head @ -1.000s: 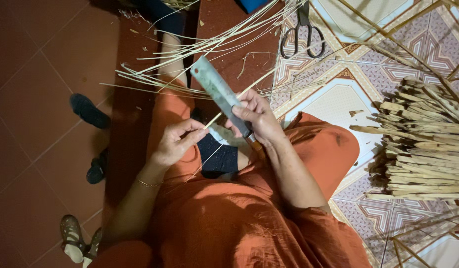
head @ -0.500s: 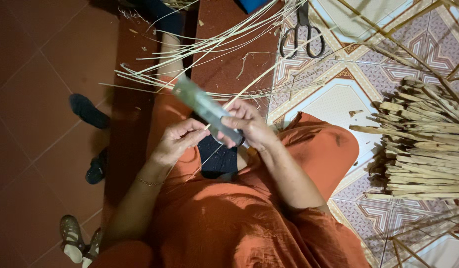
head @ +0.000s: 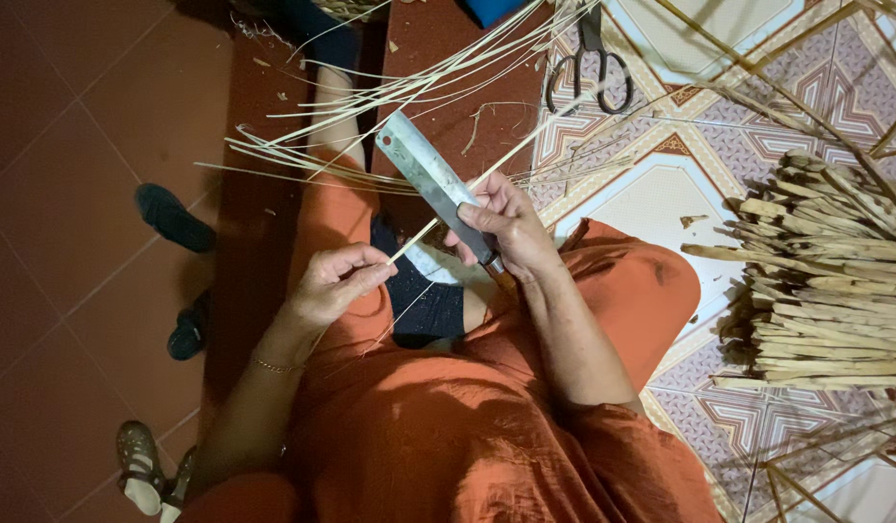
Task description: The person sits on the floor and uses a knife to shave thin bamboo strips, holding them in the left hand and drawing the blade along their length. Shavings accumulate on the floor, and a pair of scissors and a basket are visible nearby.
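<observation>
At frame centre, above the lap: one thin pale bamboo strip (head: 467, 189), slanting from the 7 o'clock end pinched in the left hand up toward 1 o'clock, where it passes across the flat of the blade.

Left hand (head: 337, 281): fingers curled shut, thumb and forefinger nipping the lower end of the bamboo strip. A thin gold-coloured bracelet (head: 271, 365) sits on its wrist.

Right hand (head: 501, 228): clenched around the handle of a broad rectangular grey steel cleaver (head: 427, 177), blade pointing toward 10 o'clock, a small hole near its far corner. The strip touches the blade close to this hand's thumb.

Beneath both hands: orange cloth garment (head: 438, 426) covering the lap and knees, with a dark blue fabric patch (head: 424, 300) between the knees.

At 12 o'clock from the hands: loose sheaf of long thin pale splints (head: 370, 107), fanned across the dark red strip of floor and over one leg.

At 1 o'clock, well apart: black-handled metal scissors (head: 588, 63) lying on the patterned tiled floor (head: 661, 194).

At 3 o'clock: heaped bundle of thick tan bamboo sticks (head: 835, 281), cut ends facing the person.

At 9 o'clock: two dark slippers (head: 172, 218) on plain red-brown floor tiles (head: 61, 194).

At 7 o'clock: a strapped brown sandal (head: 138, 465).
</observation>
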